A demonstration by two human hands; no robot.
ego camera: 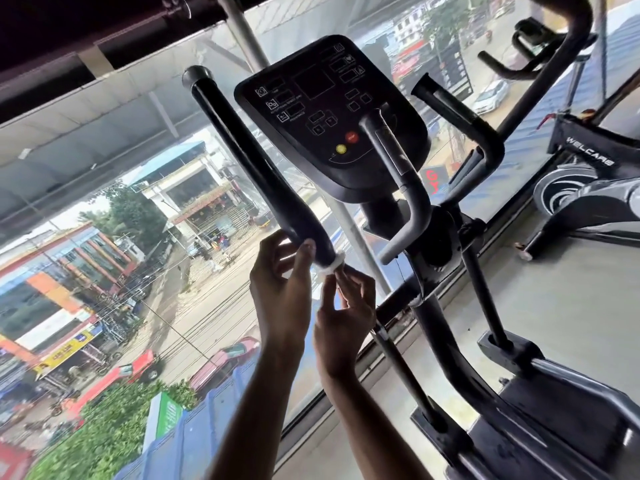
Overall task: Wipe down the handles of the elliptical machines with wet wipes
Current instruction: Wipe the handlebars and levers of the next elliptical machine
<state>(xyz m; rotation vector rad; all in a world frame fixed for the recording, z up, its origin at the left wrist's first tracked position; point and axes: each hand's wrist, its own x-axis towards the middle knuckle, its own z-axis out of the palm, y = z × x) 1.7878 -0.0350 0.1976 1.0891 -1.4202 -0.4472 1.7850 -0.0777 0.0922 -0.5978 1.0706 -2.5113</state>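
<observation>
two bare forearms rise from the bottom edge. the right hand (346,306) is lower and nearer, and its fingertips pinch the white wet wipe (333,265) from below. the left hand (280,282) is just beside it on the left. its fingers are curled round the lower end of the left handle (242,150), and its thumb lies on the front of the handle, close to the wipe. the wet wipe is bunched small and sits against the bottom end of the black foam grip, between the two hands. from there the handle goes up and to the left, to a rounded cap. behind it is the dark console (329,112) with one red and one yellow button, and a grey inner grip (412,209) curves down in front of it. farther right is the right handle (460,116). a second machine (588,174) stands by the window (138,237), and a street is seen below.
</observation>
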